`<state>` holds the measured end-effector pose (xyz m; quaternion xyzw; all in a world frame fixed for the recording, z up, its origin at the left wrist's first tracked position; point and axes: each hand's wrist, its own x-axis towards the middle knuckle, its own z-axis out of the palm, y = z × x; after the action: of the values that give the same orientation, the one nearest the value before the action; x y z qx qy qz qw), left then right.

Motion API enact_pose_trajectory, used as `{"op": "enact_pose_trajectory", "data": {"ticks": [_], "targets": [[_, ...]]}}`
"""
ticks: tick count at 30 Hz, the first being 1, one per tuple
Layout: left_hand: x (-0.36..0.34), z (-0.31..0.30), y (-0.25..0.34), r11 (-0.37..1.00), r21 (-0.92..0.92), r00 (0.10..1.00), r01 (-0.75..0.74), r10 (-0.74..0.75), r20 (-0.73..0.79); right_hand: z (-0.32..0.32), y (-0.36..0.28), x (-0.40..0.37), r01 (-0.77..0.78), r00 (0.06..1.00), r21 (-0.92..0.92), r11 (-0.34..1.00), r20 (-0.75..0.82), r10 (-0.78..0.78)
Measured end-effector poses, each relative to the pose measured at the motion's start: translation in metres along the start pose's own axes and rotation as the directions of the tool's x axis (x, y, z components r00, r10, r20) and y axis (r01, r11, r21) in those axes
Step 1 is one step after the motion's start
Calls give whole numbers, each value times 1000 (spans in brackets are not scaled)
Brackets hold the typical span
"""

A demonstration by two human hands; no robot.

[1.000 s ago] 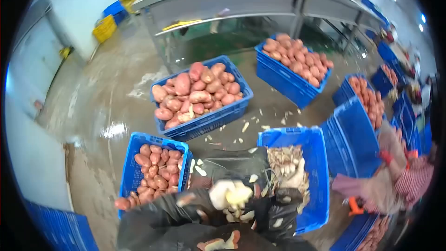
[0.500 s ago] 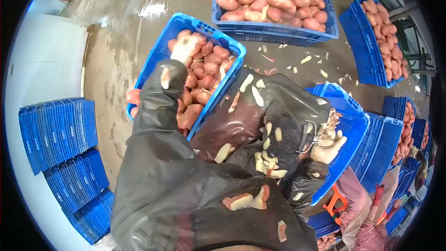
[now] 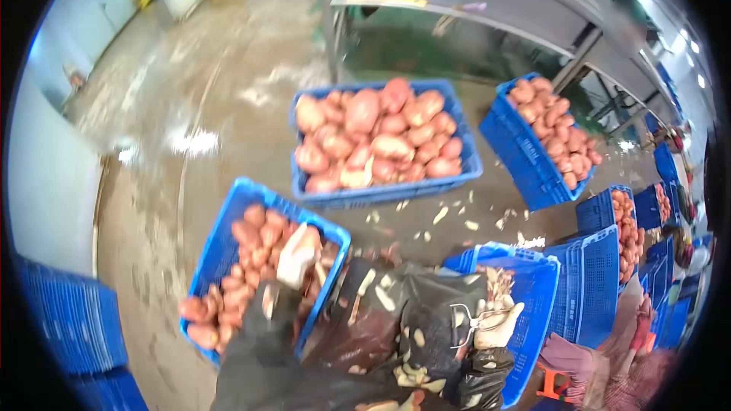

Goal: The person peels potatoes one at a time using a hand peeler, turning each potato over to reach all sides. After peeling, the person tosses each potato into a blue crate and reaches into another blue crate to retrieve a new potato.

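Observation:
My left hand [image 3: 295, 260], in a pale glove, is over the right part of a blue crate [image 3: 228, 205] of reddish potatoes [image 3: 259, 247]. Blur hides its fingers, so I cannot tell whether it grips a potato. My right hand [image 3: 499, 325], also gloved, is closed on a tool with a thin wire frame [image 3: 463, 326], probably a peeler. It is above a blue crate [image 3: 537, 289] with peelings [image 3: 499, 281] at its far end. Pale peelings [image 3: 415, 375] lie on my dark apron [image 3: 438, 297].
Two more blue crates [image 3: 388, 199] [image 3: 525, 164] heaped with potatoes stand ahead. Peel scraps [image 3: 440, 215] litter the wet floor [image 3: 152, 205]. Stacked blue crates [image 3: 72, 316] are at the left. A person [image 3: 601, 354] sits at the lower right. A metal table [image 3: 457, 11] stands behind.
The view has tilted up, so the crates appear lower and more background shows. My left hand has moved from the crate's far end towards its right side. My right hand still holds the tool.

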<state>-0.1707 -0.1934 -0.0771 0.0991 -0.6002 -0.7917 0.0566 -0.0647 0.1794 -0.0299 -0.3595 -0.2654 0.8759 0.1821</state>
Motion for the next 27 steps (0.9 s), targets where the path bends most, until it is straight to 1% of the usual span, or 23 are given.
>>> {"op": "enact_pose_trajectory", "data": {"ticks": [1, 2, 3, 4, 5, 6, 7, 9, 11, 12, 13, 15, 17, 18, 19, 20, 21, 22, 23, 24, 25, 26, 27], "targets": [[-20, 21, 36, 1000, 9, 997, 17, -18, 77, 17, 0, -9, -44, 996, 80, 996, -76, 50], [-46, 45, 63, 996, -62, 978, 69, -56, 199, 20, -2, -13, -55, 998, 129, 990, -18, 58], [-53, 49, 60, 964, 256, 821, 69, -200, 535, 33, -6, -21, -27, 999, 219, 975, -32, 35], [-92, 78, 63, 966, -2, 792, 260, -213, 572, 28, -12, -23, -171, 969, 405, 898, 232, 80], [-114, 106, 68, 980, 197, 767, 36, -154, 623, 20, -19, -28, -338, 878, 528, 779, 476, 58], [-140, 130, 58, 974, 176, 712, 141, -223, 666, 18, -22, -32, -357, 862, 570, 740, 507, 26], [-162, 150, 41, 950, 246, 706, -192, -40, 707, 10, -28, -34, -346, 877, 521, 780, 475, 72], [-208, 164, 7, 952, 306, 702, 18, -230, 674, -3, -31, -42, -90, 982, 260, 962, 181, 43], [-222, 165, -6, 886, 423, 646, -189, -213, 733, -29, -30, -50, -67, 995, 126, 990, 85, 57], [-226, 169, 2, 845, 450, 618, -291, -193, 762, -42, -26, -47, -94, 993, 91, 991, 79, 87], [-230, 170, -6, 825, 393, 579, -406, -101, 809, -55, -20, -40, -128, 989, 61, 990, 82, 123], [-235, 173, -10, 859, 351, 600, -372, -66, 797, -85, -17, -11, 91, 989, 52, 994, 109, -96], [-239, 184, -3, 887, 308, 667, -344, 0, 745, -96, -36, 16, 98, 981, 340, 935, -190, -34], [-233, 180, 0, 842, 400, 653, -363, -77, 754, -104, -17, 4, 137, 989, 411, 901, -115, -98], [-232, 179, 2, 801, 450, 666, -394, -87, 740, -102, -4, 3, 165, 984, 472, 866, -21, -176], [-227, 179, 2, 754, 500, 662, -425, -118, 740, -71, -17, -28, 101, 986, 292, 951, 96, -134], [-227, 173, 4, 697, 557, 655, -451, -165, 737, -42, -28, -62, 36, 981, 99, 994, 186, -54], [-230, 172, 4, 761, 532, 683, -371, -164, 711, -52, -27, -41, 31, 1000, 194, 981, -2, -31], [-229, 176, 2, 819, 492, 713, -295, -154, 684, -63, -35, -13, 50, 985, 286, 957, -174, 0], [-228, 177, 6, 777, 500, 697, -383, -112, 708, -59, -60, -20, -58, 961, 312, 948, -240, 138], [-226, 181, 13, 774, 503, 695, -386, -115, 710, -62, -44, -19, -41, 960, 316, 948, -249, 125], [-219, 172, -1, 808, 497, 699, -315, -157, 698, -66, -15, -21, -133, 984, 361, 923, 156, 81], [-218, 154, -15, 826, 512, 700, -234, -223, 679, -72, 6, -29, -252, 852, 371, 894, 522, 23]]}}
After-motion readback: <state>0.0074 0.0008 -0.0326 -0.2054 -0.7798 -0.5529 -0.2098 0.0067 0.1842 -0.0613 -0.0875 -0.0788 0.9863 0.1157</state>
